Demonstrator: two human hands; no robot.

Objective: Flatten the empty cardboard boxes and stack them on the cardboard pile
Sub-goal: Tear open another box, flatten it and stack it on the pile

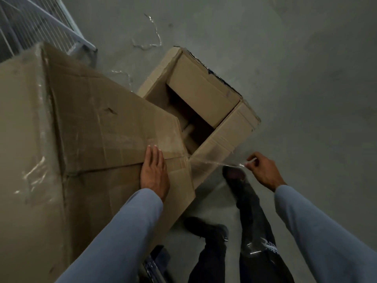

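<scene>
Right grip [263,170] pinches clear tape strip [214,163], stretched taut toward 3 o'clock off cardboard box [102,123]; left grip [155,172] presses it, fingers straight.

Storage space: bare concrete floor [265,48], cardboard boxes [195,103], wire rack [40,25].

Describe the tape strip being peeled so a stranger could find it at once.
Start at the large cardboard box under the flat left hand. From its corner a clear tape strip runs taut to the pinching right hand. Unlike the tape scraps on the floor, it spans open air.
</scene>
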